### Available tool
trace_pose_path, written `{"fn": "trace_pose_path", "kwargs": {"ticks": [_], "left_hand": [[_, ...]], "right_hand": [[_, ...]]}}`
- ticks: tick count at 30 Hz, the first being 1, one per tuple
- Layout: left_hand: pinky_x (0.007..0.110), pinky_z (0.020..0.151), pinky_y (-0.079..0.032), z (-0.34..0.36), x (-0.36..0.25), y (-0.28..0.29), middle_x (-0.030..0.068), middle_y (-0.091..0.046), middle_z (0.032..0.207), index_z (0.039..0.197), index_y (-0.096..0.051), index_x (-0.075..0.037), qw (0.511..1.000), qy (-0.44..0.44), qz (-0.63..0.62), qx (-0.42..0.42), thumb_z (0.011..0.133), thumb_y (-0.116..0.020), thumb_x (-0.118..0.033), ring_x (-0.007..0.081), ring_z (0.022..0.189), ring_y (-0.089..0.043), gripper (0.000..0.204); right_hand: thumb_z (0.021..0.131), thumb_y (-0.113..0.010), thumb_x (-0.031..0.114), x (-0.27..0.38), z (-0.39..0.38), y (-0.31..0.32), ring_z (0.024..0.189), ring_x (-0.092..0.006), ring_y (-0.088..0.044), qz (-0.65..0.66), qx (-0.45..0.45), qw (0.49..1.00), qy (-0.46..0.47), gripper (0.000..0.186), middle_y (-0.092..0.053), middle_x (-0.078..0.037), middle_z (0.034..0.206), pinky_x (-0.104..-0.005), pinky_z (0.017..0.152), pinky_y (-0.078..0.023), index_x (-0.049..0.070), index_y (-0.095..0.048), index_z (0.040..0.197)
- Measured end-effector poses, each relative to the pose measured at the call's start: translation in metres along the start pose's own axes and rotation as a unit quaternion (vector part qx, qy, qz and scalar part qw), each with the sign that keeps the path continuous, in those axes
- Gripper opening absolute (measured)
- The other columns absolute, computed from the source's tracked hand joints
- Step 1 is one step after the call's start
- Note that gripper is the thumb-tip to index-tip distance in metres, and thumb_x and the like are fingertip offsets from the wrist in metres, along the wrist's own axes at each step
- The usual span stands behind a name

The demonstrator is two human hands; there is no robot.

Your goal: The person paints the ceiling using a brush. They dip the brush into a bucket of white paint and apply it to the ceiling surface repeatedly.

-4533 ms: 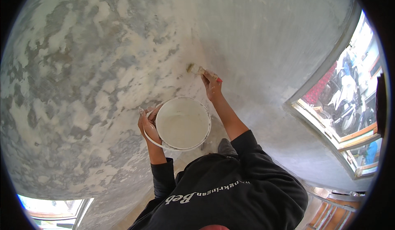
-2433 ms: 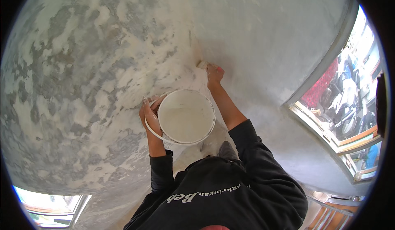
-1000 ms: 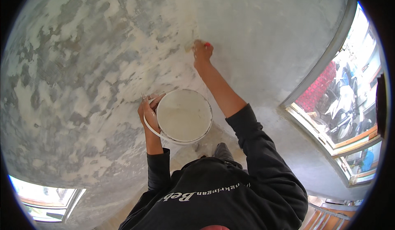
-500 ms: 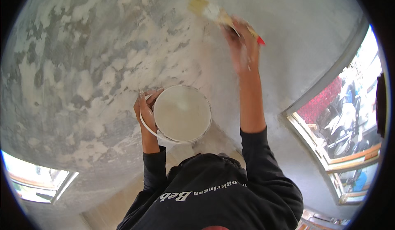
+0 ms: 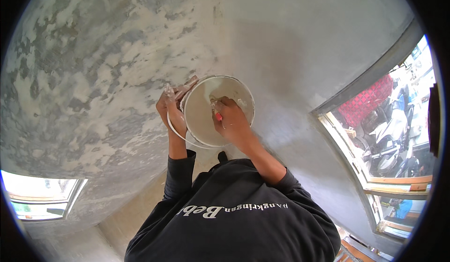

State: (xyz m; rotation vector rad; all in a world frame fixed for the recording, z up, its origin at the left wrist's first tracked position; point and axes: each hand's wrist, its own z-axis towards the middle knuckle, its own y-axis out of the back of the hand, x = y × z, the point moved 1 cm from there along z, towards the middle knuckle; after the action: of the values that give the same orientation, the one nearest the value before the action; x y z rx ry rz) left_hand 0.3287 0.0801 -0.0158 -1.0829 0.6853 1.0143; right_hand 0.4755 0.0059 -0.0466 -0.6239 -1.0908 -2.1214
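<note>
A round white bucket (image 5: 199,119) is held up in front of me, with pale wet paint or a similar coating inside. My left hand (image 5: 175,109) is closed on its left side, fingers by the rim and whitish smears on them. The bucket's thin white handle curves below that hand. Over the bucket's mouth, my right hand (image 5: 236,123) is closed around a paintbrush. Only the red end of the brush (image 5: 218,116) and a little of its handle show; the bristles are hidden by the hand and the bucket.
A grey wall (image 5: 108,74) with patchy whitish smears rises on the left, meeting a smoother grey wall (image 5: 300,65) at a corner ahead. To the right is a wood-framed window opening (image 5: 398,187) with motorbikes (image 5: 393,126) beyond. Another window (image 5: 42,189) sits at lower left.
My right hand has brought the paintbrush from up at the wall down into the bucket. The bucket and my left hand have shifted slightly up and to the right in view.
</note>
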Motion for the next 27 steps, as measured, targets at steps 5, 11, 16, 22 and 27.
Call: {"fn": "trace_pose_path", "kwargs": {"ticks": [5,11,16,22,27], "left_hand": [[0.031,0.076,-0.051,-0.028,-0.011,-0.034,0.0134,-0.066,0.086,0.085,-0.064,0.006,0.983,-0.05,0.168,0.049,0.097,-0.052,-0.029,0.0195,0.079,-0.063,0.04],[0.029,0.055,-0.042,-0.061,-0.011,-0.061,0.01,-0.067,0.071,0.084,-0.068,0.001,0.955,-0.076,0.278,0.073,0.094,-0.045,-0.044,0.0153,0.057,-0.055,0.051],[0.029,0.057,-0.043,-0.083,-0.003,-0.075,0.0133,-0.065,0.069,0.086,-0.07,0.0,0.941,-0.08,0.316,0.087,0.095,-0.045,-0.043,0.0153,0.057,-0.055,0.05],[0.026,0.053,-0.038,-0.1,-0.007,-0.083,0.0093,-0.061,0.065,0.094,-0.07,-0.001,0.93,-0.066,0.343,0.11,0.095,-0.045,-0.04,0.0137,0.053,-0.047,0.046],[0.026,0.053,-0.039,-0.107,-0.004,-0.075,0.0109,-0.066,0.071,0.093,-0.07,0.0,0.916,-0.058,0.378,0.122,0.095,-0.045,-0.036,0.016,0.053,-0.051,0.044]], "right_hand": [[0.075,-0.059,0.003,-0.032,-0.026,0.0,0.094,-0.0397,-0.058,-0.008,0.071,0.992,-0.104,0.022,-0.058,-0.023,0.103,-0.0463,0.08,-0.05,-0.006,-0.061,0.095],[0.077,-0.06,0.006,-0.048,-0.058,0.01,0.086,-0.0407,-0.061,0.114,0.077,0.985,-0.1,0.019,-0.062,-0.022,0.093,-0.0464,0.076,-0.05,-0.005,-0.063,0.092],[0.078,-0.061,0.004,-0.058,-0.08,0.019,0.086,-0.0405,-0.062,0.154,-0.016,0.981,-0.118,0.018,-0.064,-0.022,0.095,-0.0435,0.075,-0.05,-0.002,-0.066,0.094],[0.078,-0.062,0.004,-0.066,-0.092,0.024,0.085,-0.0398,-0.063,0.126,0.014,0.984,-0.128,0.015,-0.065,-0.022,0.093,-0.0415,0.074,-0.05,-0.003,-0.067,0.091],[0.078,-0.065,0.006,-0.063,-0.099,0.022,0.08,-0.0379,-0.064,0.209,0.043,0.962,-0.17,0.014,-0.065,-0.022,0.086,-0.0398,0.071,-0.05,-0.004,-0.066,0.087]]}}
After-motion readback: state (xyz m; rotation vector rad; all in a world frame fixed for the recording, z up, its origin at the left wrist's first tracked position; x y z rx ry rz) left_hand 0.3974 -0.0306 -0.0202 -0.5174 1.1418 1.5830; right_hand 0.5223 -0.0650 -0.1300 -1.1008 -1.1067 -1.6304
